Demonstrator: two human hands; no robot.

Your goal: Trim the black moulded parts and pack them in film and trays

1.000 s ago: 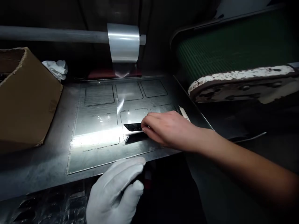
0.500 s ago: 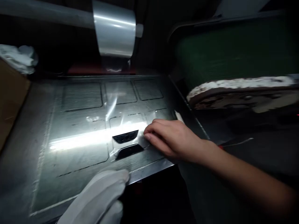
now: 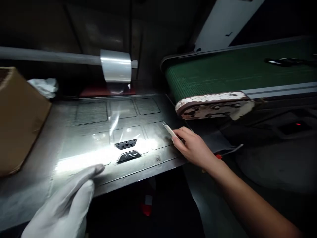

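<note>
My right hand [image 3: 189, 143], bare, is closed around a slim white cutter [image 3: 170, 130] with a narrow tip, which points up and left over the metal worktop [image 3: 148, 168]. To its left lie two small black trapezoid plastic parts, the upper one [image 3: 126, 144] with holes along it and the lower one [image 3: 128, 156] glossy. Clear film seems to lie under or around them, though glare hides its edges. My left hand [image 3: 66, 205], in a white glove, is open near the front edge, its fingers stretched out towards the parts.
A roll of clear film [image 3: 116, 67] hangs on a bar at the back. A cardboard box [image 3: 21, 122] and crumpled white material [image 3: 44, 86] stand at left. The green conveyor belt [image 3: 223, 76] juts in at right, carrying a dark glossy object [image 3: 284, 61]. Rectangular outlines mark the worktop.
My right hand has moved from beside the black parts to the right and taken hold of the white cutter. My left hand has shifted left. The camera view has tilted up.
</note>
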